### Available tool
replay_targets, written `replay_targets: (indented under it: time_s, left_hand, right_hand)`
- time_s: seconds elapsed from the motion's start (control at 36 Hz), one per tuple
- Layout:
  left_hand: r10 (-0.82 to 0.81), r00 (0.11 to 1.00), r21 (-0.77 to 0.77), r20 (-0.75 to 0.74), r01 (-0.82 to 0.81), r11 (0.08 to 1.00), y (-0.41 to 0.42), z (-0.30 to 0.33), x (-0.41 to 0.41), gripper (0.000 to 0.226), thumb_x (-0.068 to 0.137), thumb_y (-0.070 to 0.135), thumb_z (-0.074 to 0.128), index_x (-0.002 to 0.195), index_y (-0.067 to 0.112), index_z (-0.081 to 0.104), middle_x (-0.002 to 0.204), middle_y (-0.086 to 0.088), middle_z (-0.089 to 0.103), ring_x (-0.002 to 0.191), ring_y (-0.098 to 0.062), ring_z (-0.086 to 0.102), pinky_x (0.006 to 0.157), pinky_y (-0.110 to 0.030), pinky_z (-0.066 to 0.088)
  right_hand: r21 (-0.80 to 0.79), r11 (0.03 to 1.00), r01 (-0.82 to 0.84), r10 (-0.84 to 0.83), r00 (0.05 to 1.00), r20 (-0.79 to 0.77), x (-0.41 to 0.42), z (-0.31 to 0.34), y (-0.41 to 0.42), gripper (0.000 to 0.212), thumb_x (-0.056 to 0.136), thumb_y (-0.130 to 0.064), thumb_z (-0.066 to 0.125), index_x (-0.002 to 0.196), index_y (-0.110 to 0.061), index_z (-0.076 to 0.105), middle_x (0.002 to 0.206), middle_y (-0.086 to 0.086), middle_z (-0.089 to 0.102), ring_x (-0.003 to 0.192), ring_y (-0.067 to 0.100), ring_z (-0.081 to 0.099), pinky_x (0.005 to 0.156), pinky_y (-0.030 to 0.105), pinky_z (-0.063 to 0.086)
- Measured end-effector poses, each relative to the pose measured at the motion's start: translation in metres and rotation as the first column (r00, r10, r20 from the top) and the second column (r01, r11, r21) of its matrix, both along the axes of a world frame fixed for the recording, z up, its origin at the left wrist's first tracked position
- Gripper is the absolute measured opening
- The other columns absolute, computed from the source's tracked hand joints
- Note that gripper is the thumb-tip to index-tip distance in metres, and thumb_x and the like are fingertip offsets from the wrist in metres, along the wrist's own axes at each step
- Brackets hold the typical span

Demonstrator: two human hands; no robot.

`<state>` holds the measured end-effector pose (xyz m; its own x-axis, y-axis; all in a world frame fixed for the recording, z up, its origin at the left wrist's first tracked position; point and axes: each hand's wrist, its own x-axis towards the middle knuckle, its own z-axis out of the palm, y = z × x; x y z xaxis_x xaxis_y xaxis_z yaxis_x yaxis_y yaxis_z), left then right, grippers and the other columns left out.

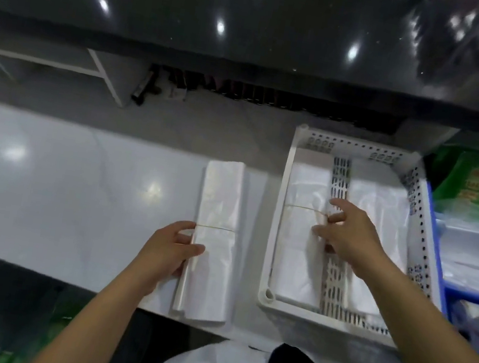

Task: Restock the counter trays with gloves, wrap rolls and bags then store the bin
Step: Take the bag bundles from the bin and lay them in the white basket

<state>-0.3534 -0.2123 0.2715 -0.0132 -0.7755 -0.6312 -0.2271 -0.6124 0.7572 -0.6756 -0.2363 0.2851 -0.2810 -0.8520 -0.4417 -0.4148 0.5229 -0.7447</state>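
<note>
Left hand (171,252) grips banded translucent bag bundle (215,240) on counter.

Soft blur, overhead glare, fisheye edges

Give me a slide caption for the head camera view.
Left hand grips a banded bag bundle; right hand pinches the band of another in the tray.
</note>
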Motion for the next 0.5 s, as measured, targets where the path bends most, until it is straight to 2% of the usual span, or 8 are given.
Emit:
replay_targets:
  time_s: [0.08, 0.19, 0.28, 0.33, 0.39, 0.44, 0.5]
  left_hand:
    - [0.01, 1.0, 0.016, 0.012, -0.01, 1.0, -0.005, -0.001, -0.002, 0.039, 0.082, 0.01, 0.078, 0.11, 0.033, 0.064, 0.088, 0.002, 0.078, 0.075, -0.016, 0.076, 0.055, -0.025, 0.057]
    - [0.053, 0.998, 0.038, 0.023, -0.054, 0.998, -0.011, -0.005, -0.007, 0.041, 0.077, 0.006, 0.081, 0.108, 0.028, 0.066, 0.088, -0.001, 0.079, 0.075, -0.018, 0.076, 0.056, -0.025, 0.057]
    - [0.047, 0.998, 0.05, 0.029, -0.049, 0.998, -0.013, -0.006, -0.015, 0.044, 0.075, 0.004, 0.082, 0.11, 0.025, 0.066, 0.087, -0.002, 0.079, 0.075, -0.019, 0.076, 0.054, -0.025, 0.057]
    - [0.039, 0.999, 0.059, 0.032, -0.04, 0.997, -0.015, -0.006, -0.021, 0.048, 0.075, 0.002, 0.081, 0.114, 0.023, 0.064, 0.089, -0.005, 0.079, 0.074, -0.02, 0.076, 0.053, -0.025, 0.056]
    - [0.011, 0.999, 0.074, 0.043, -0.014, 0.997, -0.017, -0.004, -0.027, 0.053, 0.076, 0.0, 0.08, 0.12, 0.023, 0.061, 0.099, -0.008, 0.076, 0.08, -0.024, 0.075, 0.053, -0.026, 0.057]
    - [-0.026, 0.998, 0.083, 0.056, 0.021, 0.996, -0.019, -0.004, -0.03, 0.056, 0.078, 0.0, 0.078, 0.124, 0.023, 0.058, 0.107, -0.01, 0.073, 0.086, -0.026, 0.073, 0.057, -0.029, 0.057]
    - [-0.045, 0.997, 0.087, 0.061, 0.04, 0.995, -0.019, -0.004, -0.032, 0.054, 0.079, 0.0, 0.075, 0.125, 0.023, 0.056, 0.104, -0.013, 0.072, 0.081, -0.025, 0.069, 0.059, -0.03, 0.055]
  right_hand:
    - [-0.029, 1.0, -0.011, 0.011, 1.0, -0.011, 0.002, -0.007, -0.001, 0.059, 0.076, -0.013, 0.076, 0.126, -0.036, 0.055, 0.088, -0.015, 0.064, 0.074, 0.019, 0.068, 0.072, 0.046, 0.061]
    - [-0.086, 0.996, 0.019, -0.019, 1.0, 0.006, 0.004, -0.009, -0.005, 0.056, 0.079, -0.009, 0.075, 0.125, -0.036, 0.058, 0.084, -0.016, 0.065, 0.075, 0.015, 0.067, 0.073, 0.041, 0.059]
    - [-0.111, 0.994, -0.005, 0.002, 1.0, -0.027, 0.004, -0.01, -0.005, 0.042, 0.079, -0.01, 0.074, 0.109, -0.037, 0.061, 0.083, -0.014, 0.064, 0.076, 0.014, 0.064, 0.073, 0.04, 0.058]
    - [-0.124, 0.991, -0.046, 0.032, 0.993, -0.113, 0.004, -0.009, -0.004, 0.031, 0.078, -0.013, 0.074, 0.105, -0.025, 0.064, 0.086, -0.008, 0.066, 0.077, 0.017, 0.063, 0.073, 0.04, 0.056]
    - [-0.126, 0.988, -0.091, 0.058, 0.969, -0.241, 0.005, -0.007, -0.002, 0.032, 0.077, -0.018, 0.074, 0.107, -0.014, 0.063, 0.09, 0.001, 0.068, 0.076, 0.023, 0.062, 0.073, 0.039, 0.054]
    - [-0.103, 0.987, -0.124, 0.083, 0.938, -0.336, 0.006, -0.003, -0.001, 0.036, 0.077, -0.024, 0.075, 0.109, -0.014, 0.063, 0.091, 0.002, 0.069, 0.075, 0.024, 0.062, 0.072, 0.038, 0.054]
    - [-0.073, 0.985, -0.156, 0.115, 0.911, -0.397, 0.007, 0.002, -0.001, 0.036, 0.077, -0.028, 0.073, 0.109, -0.015, 0.064, 0.094, 0.001, 0.069, 0.077, 0.025, 0.062, 0.072, 0.035, 0.053]
